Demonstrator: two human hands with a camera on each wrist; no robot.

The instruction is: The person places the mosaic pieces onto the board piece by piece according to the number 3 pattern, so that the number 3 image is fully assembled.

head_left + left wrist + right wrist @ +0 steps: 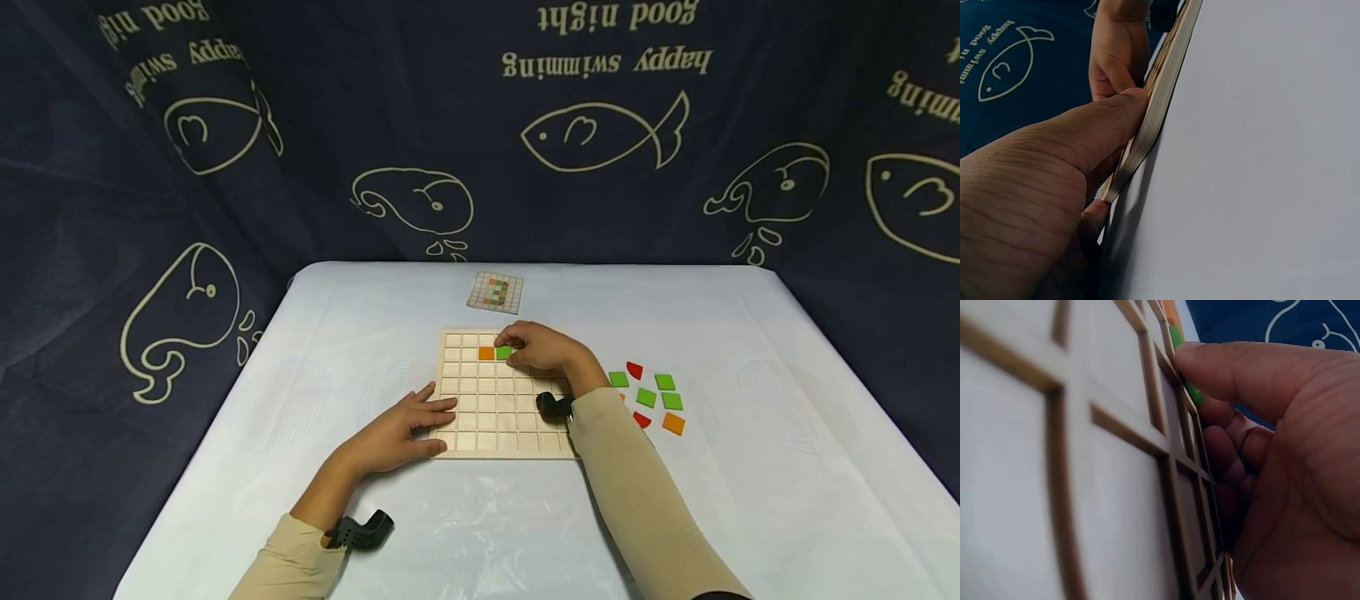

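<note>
A wooden grid board (487, 455) lies on the table, its square cells bounded by raised ridges. My right hand (542, 348) reaches over its far rows and pinches a green square tile (503, 353) between thumb and forefinger; in the right wrist view the thumb covers part of that green tile (1195, 394). Directly left of it an orange square tile (487, 353) sits in a cell. My left hand (401, 427) rests at the board's left edge with fingers spread. In the left wrist view its thumb (1107, 122) touches the board's rim.
Behind the board lies a card (496, 292) printed with a coloured grid pattern. Loose green tiles, red quarter-round pieces (634, 370) and orange tiles (673, 423) are scattered to the right, partly behind my right sleeve. A dark printed curtain (600, 208) hangs around the table.
</note>
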